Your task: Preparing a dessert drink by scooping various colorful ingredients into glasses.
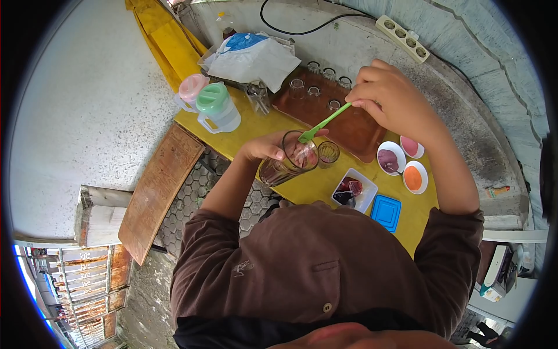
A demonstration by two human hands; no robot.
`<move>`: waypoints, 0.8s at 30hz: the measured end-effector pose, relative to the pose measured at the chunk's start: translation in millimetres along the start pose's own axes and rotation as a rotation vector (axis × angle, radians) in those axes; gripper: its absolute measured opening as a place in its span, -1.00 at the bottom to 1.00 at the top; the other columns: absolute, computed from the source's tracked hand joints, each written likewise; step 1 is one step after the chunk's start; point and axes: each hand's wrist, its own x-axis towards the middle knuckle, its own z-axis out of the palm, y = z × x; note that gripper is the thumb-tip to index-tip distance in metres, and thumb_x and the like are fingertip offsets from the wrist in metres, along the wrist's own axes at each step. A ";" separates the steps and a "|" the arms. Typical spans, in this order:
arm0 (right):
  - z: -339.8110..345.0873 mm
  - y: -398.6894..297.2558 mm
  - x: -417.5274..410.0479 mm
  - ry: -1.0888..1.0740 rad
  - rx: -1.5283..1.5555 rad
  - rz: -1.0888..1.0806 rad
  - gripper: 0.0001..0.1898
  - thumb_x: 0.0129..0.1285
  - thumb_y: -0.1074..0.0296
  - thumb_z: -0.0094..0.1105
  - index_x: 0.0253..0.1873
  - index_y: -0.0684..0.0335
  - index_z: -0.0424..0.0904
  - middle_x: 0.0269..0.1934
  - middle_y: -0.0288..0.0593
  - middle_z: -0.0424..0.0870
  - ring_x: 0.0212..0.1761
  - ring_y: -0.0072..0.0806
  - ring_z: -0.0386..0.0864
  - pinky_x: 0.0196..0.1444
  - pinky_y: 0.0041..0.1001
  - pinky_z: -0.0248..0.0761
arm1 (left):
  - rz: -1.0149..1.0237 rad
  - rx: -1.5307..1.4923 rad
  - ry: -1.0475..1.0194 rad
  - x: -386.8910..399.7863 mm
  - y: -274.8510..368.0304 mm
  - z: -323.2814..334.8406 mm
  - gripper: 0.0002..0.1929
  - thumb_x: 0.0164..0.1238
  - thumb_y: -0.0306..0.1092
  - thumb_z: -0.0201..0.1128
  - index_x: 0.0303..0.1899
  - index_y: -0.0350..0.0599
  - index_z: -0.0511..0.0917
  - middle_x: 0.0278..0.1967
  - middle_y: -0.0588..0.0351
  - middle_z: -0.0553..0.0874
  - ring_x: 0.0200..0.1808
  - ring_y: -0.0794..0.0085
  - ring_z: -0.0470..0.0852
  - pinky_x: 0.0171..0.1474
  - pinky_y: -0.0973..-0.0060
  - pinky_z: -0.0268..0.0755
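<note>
Tilted in my left hand [267, 146] is a clear tall drinking glass [279, 171], its mouth turned up toward me. My right hand [386, 96] pinches the handle end of a light-green plastic spatula [330, 119]. The spatula's broad tip lies at the glass's rim; I cannot tell whether it touches. Reflections hide what is inside the glass. Just right of it, a small ribbed glass [328, 152] stands on the yellow-covered table [301, 188]. Near my right forearm are three white bowls, with purple powder [388, 161], orange powder [412, 178] and pink powder [409, 146].
A brown tray [301, 107] holds several upturned glasses. Left of it stand green-lidded [224, 114] and pink-lidded [193, 87] pitchers. Close to my body are a white container [368, 188] with packets and a blue lid [386, 213]. A power strip [402, 38] lies behind, and a wooden bench [159, 187] left.
</note>
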 end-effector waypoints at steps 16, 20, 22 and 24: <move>4.9 -0.8 9.9 -0.150 0.090 -0.046 -0.95 0.10 0.40 0.26 -0.33 0.20 0.65 -0.36 -0.25 0.54 -0.19 -0.28 0.44 -0.11 -0.34 0.35 | -0.037 -0.210 -0.174 11.7 -8.7 -5.3 0.34 -0.26 0.10 0.54 0.39 -0.56 -0.19 -0.14 -0.13 0.61 -0.01 0.19 0.61 -0.09 0.33 0.50; 1.2 6.8 8.6 -0.064 0.081 0.039 -0.91 0.09 0.38 0.28 -0.38 0.21 0.57 -0.41 -0.22 0.52 -0.21 -0.26 0.45 -0.14 -0.32 0.36 | -0.107 -0.252 -0.259 8.8 -14.9 -8.0 0.19 -0.22 0.10 0.50 0.37 -0.51 0.03 -0.09 -0.09 0.61 0.02 0.17 0.59 -0.04 0.32 0.47; -0.1 2.5 8.7 -0.020 0.098 0.066 -0.89 0.09 0.37 0.27 -0.42 0.20 0.53 -0.44 -0.24 0.51 -0.23 -0.26 0.45 -0.16 -0.31 0.36 | -0.129 -0.281 -0.264 6.8 -14.8 -8.7 0.19 -0.22 0.10 0.51 0.36 -0.52 0.04 -0.07 -0.11 0.60 0.00 0.20 0.59 -0.03 0.35 0.47; 1.1 -3.9 6.5 -0.038 0.215 0.013 -0.89 0.11 0.35 0.26 -0.41 0.20 0.53 -0.44 -0.22 0.51 -0.22 -0.26 0.45 -0.16 -0.30 0.36 | -0.161 -0.308 -0.277 6.9 -17.8 -9.4 0.19 -0.22 0.10 0.52 0.35 -0.53 0.05 -0.05 -0.13 0.58 -0.01 0.23 0.59 -0.03 0.38 0.47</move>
